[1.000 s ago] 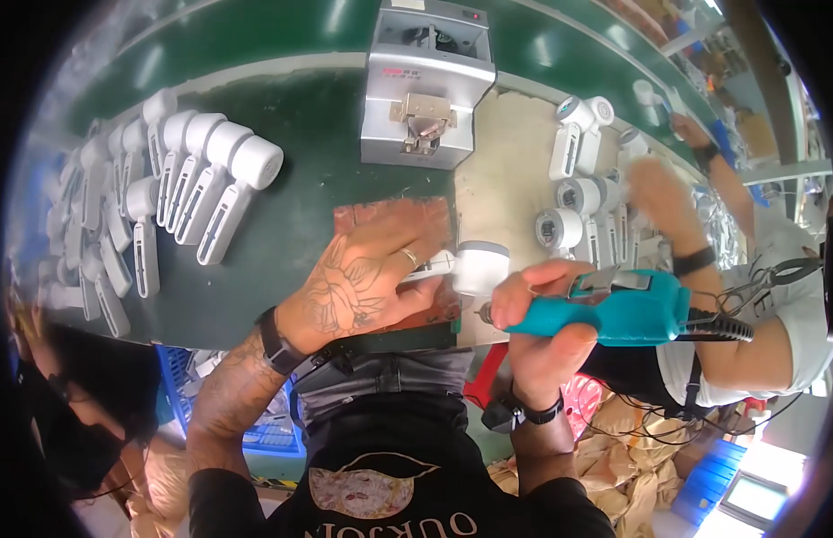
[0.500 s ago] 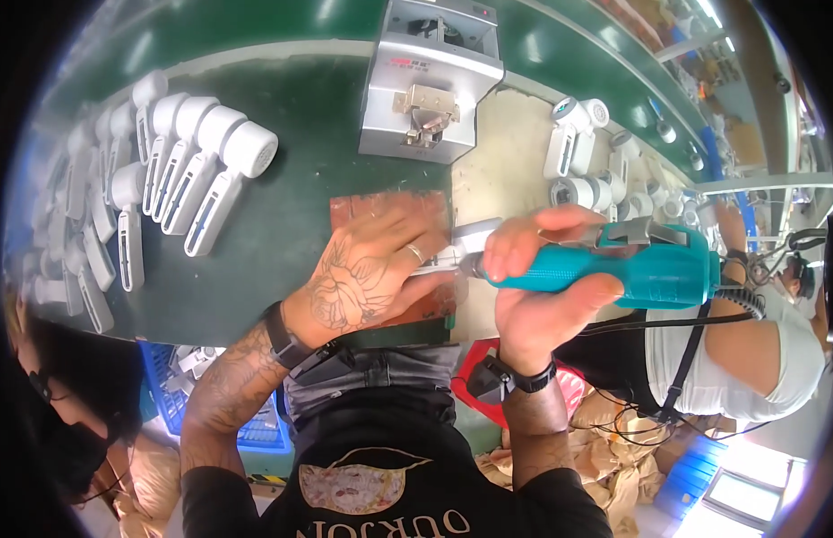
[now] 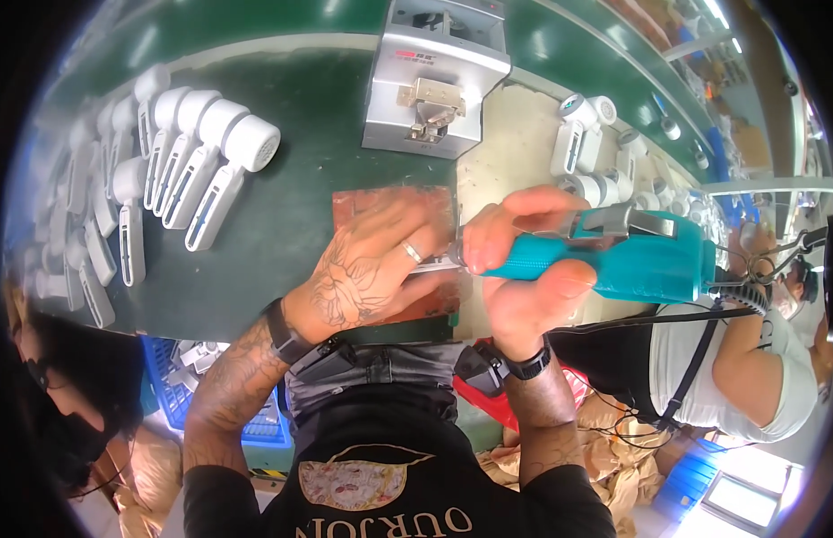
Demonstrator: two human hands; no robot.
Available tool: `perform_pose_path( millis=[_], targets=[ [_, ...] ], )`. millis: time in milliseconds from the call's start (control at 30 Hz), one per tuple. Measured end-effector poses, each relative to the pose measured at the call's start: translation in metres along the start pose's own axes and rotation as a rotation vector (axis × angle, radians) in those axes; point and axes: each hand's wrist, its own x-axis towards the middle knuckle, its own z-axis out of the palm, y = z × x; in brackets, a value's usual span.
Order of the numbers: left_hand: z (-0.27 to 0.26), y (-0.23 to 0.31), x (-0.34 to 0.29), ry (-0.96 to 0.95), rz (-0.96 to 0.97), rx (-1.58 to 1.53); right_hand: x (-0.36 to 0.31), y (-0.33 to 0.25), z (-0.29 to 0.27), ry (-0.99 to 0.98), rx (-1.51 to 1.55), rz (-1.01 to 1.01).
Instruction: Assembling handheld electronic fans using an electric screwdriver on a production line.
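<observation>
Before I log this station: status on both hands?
Left hand holding slim white plastic piece. Right hand gripping teal cylindrical power tool. Hands partly hide the piece.

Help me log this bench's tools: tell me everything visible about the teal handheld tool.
The teal handheld tool has a glossy, plastic-looking body, broad at the rear and narrower at its finely textured front grip. A silvery metal lever lies along its top; a black ribbed sleeve leaves the rear. It is held nearly level, nose to the left, in the right hand. Its tip is close to the white piece in the left hand; whether they touch is unclear.
</observation>
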Motion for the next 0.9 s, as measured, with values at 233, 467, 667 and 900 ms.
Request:
perform_pose_path(
  millis=[233,467,667,900],
  targets=[
    [0.001,-0.004,-0.001,-0.034,-0.002,-0.022,0.002,0.002,-0.002,0.007,0.032,-0.009],
    [-0.003,-0.003,0.0,-0.107,-0.099,-0.13,0.002,0.002,-0.005,-0.01,0.062,-0.006],
    [-0.002,0.003,0.004,-0.051,-0.131,-0.089,0.0,0.003,-0.004,0.015,0.027,-0.011],
    [-0.01,0.004,0.013,-0.034,-0.035,-0.143,0.007,-0.004,-0.007,0.069,0.003,-0.03]
  ],
)
